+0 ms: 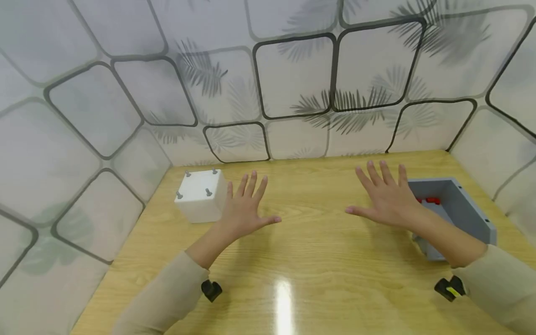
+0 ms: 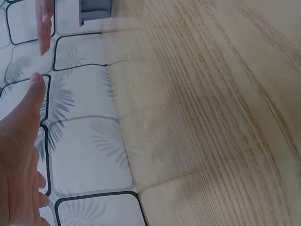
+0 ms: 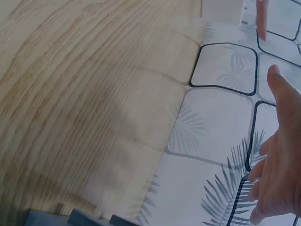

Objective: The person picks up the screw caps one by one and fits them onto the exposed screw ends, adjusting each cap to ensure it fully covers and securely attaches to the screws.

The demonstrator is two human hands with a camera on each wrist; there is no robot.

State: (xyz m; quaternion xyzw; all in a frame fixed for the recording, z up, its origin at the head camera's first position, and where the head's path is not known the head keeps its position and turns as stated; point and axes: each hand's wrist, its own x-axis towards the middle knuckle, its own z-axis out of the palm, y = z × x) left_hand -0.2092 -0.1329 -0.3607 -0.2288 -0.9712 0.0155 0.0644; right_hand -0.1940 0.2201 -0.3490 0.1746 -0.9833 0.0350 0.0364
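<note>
Two splayed hands (image 1: pixel 244 211) (image 1: pixel 387 200) hover over grained wood (image 1: pixel 314 265), near a white block (image 1: pixel 197 197).

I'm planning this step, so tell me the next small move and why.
Perhaps move the right hand toward the red pieces in the grey bin: it is empty, spread and nearer them, while the left hand, also empty, is nearer the white block.

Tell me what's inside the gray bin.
Small red pieces show in the gray bin; the right forearm hides part of its inside, so anything there can't be seen.
</note>
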